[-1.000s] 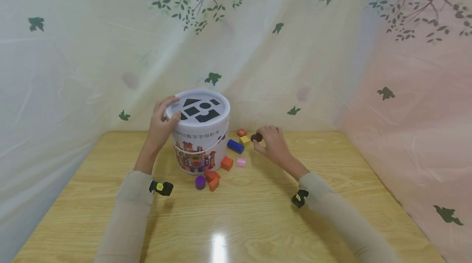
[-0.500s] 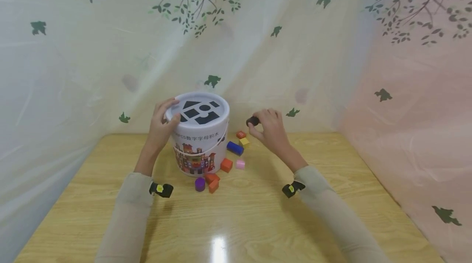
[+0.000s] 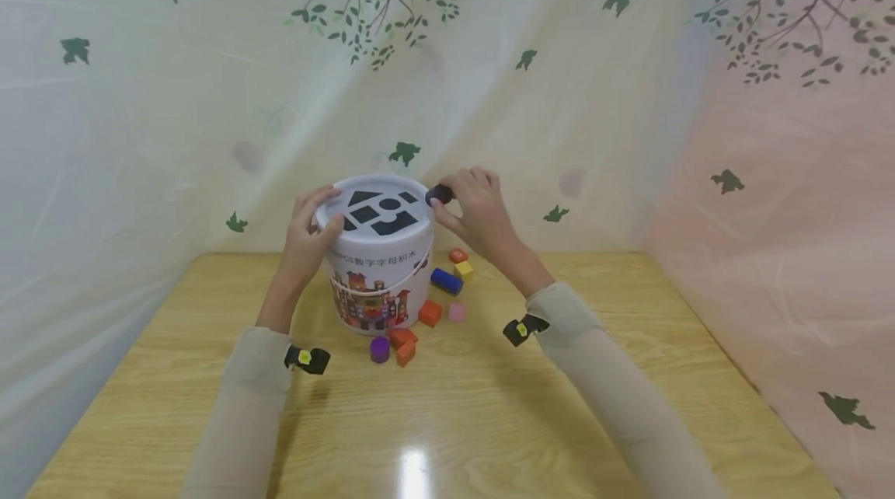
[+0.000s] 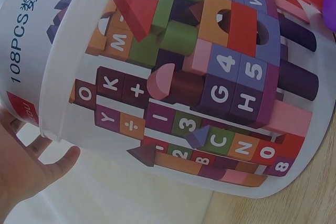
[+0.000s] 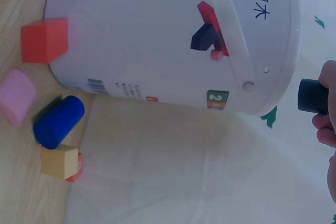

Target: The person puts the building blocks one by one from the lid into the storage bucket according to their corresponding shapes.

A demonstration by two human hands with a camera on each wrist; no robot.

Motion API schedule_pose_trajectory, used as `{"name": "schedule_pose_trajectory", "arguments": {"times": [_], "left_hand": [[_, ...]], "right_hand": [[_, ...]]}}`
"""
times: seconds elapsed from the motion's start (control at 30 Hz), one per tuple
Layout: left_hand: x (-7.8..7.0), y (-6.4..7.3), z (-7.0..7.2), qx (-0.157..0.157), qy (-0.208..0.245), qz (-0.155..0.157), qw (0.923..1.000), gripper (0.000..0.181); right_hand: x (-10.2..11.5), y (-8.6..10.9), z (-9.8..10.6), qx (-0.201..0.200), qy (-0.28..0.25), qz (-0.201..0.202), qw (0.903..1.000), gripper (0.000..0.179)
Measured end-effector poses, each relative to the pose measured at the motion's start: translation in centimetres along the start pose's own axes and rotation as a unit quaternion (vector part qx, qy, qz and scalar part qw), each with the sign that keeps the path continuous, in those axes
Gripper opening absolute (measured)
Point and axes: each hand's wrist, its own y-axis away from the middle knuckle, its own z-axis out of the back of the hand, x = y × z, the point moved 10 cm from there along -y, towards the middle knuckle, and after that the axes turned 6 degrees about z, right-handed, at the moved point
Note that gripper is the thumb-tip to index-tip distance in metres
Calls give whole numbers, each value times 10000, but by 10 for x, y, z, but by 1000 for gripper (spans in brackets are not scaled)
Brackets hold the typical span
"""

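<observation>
A white bucket [image 3: 381,250] with a printed block castle stands upright on the table, its lid [image 3: 412,204] cut with several black shaped holes. My left hand [image 3: 305,231] grips the lid's left rim, fingers behind and thumb at the front; in the left wrist view the same hand [image 4: 31,166] shows beside the bucket's top. Between thumb and fingers, my right hand [image 3: 478,211] pinches a dark round block [image 3: 439,194] close to the lid's right rim. The right wrist view shows that dark cylinder block [image 5: 313,96] just off the bucket's top edge.
Right of the bucket lie a blue cylinder [image 3: 446,281], a yellow cube [image 3: 464,270], a small red block [image 3: 457,255], an orange-red cube [image 3: 430,313] and a pink block [image 3: 457,312]. In front are a purple cylinder [image 3: 380,349] and orange-red pieces [image 3: 405,351]. A printed curtain [image 3: 559,134] hangs behind.
My right hand has lifted the dark block from the table beside the yellow cube and carried it up and left to the lid's edge. The left hand stays on the rim.
</observation>
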Motion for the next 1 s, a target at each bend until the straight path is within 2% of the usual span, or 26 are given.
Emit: {"name": "schedule_pose_trajectory", "arguments": {"times": [0.17,0.53,0.77,1.0], "left_hand": [[1,-1,-1,-19,-8,-15,10000,56],[0,0,-1,-51,-13,-42,10000,56],[-1,0,1,-56,65,-36,10000,56],[1,-1,1,-20,92,-14,10000,57]], "right_hand": [[4,-13,-9,184,52,-7,9998,28],[4,-26,-36,1040,191,-340,9938,39],[13,-34,-42,1097,319,-64,9934,38],[17,-40,-54,1372,431,-132,9895,38]]}}
